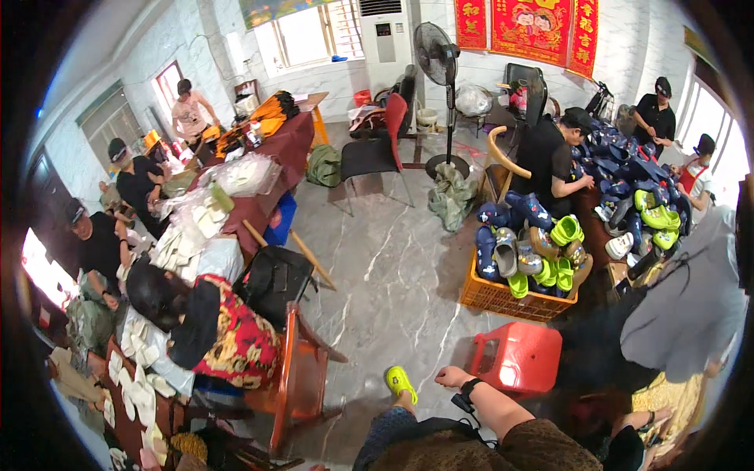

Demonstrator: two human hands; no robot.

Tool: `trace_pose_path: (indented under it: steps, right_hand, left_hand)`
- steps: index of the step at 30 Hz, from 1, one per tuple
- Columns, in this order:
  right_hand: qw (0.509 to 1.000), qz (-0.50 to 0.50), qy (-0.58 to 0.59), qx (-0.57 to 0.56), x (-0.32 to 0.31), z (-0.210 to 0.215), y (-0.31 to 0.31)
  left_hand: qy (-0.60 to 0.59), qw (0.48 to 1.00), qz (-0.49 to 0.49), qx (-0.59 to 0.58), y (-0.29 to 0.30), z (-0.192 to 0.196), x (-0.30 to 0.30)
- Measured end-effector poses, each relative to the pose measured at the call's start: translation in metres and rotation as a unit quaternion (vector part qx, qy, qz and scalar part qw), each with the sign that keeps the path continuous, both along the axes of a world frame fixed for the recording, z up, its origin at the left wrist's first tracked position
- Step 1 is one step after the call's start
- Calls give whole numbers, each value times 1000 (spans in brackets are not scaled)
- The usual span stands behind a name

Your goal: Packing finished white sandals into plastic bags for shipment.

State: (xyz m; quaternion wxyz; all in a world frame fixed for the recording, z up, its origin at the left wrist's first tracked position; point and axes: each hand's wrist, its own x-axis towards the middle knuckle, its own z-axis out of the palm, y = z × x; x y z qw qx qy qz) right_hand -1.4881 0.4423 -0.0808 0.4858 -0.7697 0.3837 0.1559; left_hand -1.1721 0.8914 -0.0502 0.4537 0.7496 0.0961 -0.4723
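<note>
My right hand (453, 377) reaches out from the lower edge, with a black band (469, 390) around its wrist. Its fingers look loosely curled and I see nothing in them. Just beyond it, apart from the hand, stands a red plastic stool (518, 357). Left of the hand, a bright green clog (401, 385) is on a foot on the floor. My left hand does not show. Past the stool, an orange crate (503, 297) is heaped with dark blue, brown and green clogs (528, 250).
At the right, people work at a table piled with clogs (628, 157). On the left, several people sit around a dark red table (287, 153) with pale pieces and plastic bags. A wooden chair (294, 385), a black-seated chair (369, 159) and a standing fan (437, 55) stand on the marbled floor (369, 282).
</note>
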Motion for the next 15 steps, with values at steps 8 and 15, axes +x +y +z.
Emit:
trace_pose_path:
  steps: [8, 15]
  right_hand:
    - [980, -165, 101, -56, -1, -6, -184]
    - [967, -253, -5, 29, 44, -28, -371]
  left_hand:
    - [149, 983, -109, 12, -197, -37, 67]
    - [-97, 949, -258, 152, -393, -11, 140]
